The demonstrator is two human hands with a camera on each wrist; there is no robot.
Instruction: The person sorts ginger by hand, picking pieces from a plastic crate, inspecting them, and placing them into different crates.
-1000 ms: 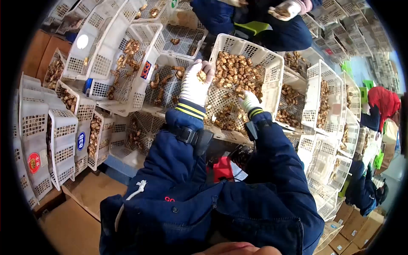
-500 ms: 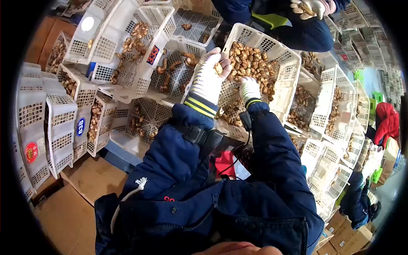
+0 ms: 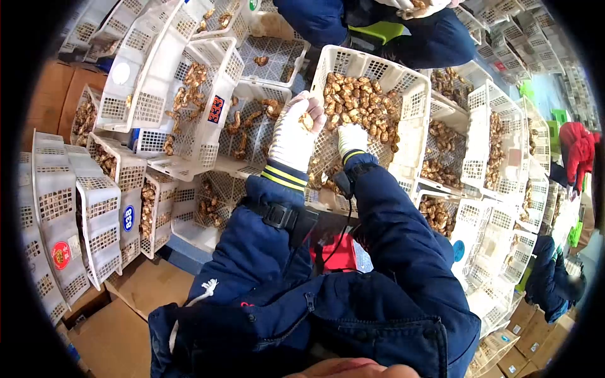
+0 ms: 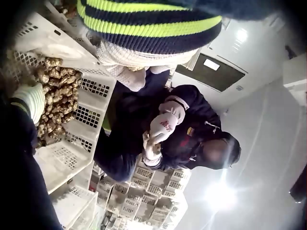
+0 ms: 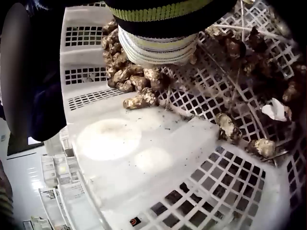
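Note:
My left hand (image 3: 295,131), in a white glove, holds a small knobby brown piece (image 3: 306,121) in its curled fingers, palm up, over the left edge of a white basket (image 3: 413,126). Inside the basket lie a heap of brown pieces (image 3: 364,104) and a looser scatter nearer me. My gloved right hand (image 3: 351,138) reaches down into the basket beside the heap. The right wrist view shows only the back of this glove (image 5: 158,48) above the mesh floor, close to brown pieces (image 5: 139,79); its fingertips are hidden.
Open baskets with brown pieces stand left (image 3: 249,135) and right (image 3: 444,148). Upright baskets line the far left, with cardboard boxes (image 3: 113,340) below. Another person (image 4: 184,129) sits opposite, gloved hands together. More people are at the far right.
My right hand has shifted left and farther into the basket, toward my left hand. The left hand keeps its hold on a piece. The opposite person's hands have moved within the head view.

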